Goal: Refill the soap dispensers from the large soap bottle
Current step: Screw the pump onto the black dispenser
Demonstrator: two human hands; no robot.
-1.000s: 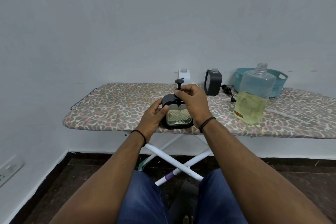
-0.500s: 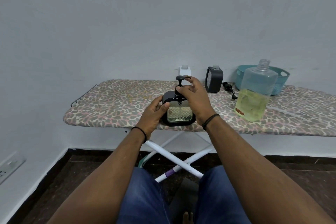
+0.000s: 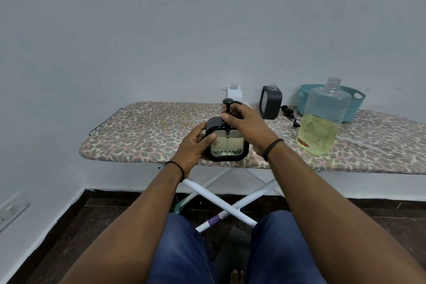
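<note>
A black soap dispenser [image 3: 227, 147] with a clear faceted window and pale yellow soap inside stands near the front edge of the ironing board [image 3: 147, 131]. My left hand [image 3: 196, 145] grips its left side. My right hand [image 3: 246, 125] holds the collar of its black pump [image 3: 228, 105] with thumb and fingers curled round it. The large clear soap bottle [image 3: 322, 120], uncapped and about a third full of yellow soap, stands to the right. A second black dispenser [image 3: 270, 102] without its pump stands at the back. A loose black pump [image 3: 289, 114] lies beside it.
A white dispenser [image 3: 234, 93] stands against the wall at the back. A teal plastic basket [image 3: 356, 105] sits behind the large bottle. The board's white crossed legs [image 3: 230, 200] are below, in front of my knees. A wall socket [image 3: 11, 211] is low on the left.
My right hand has turned on the pump collar, its fingers shifting round it. The view has tilted slightly. The left hand keeps its grip on the dispenser.
</note>
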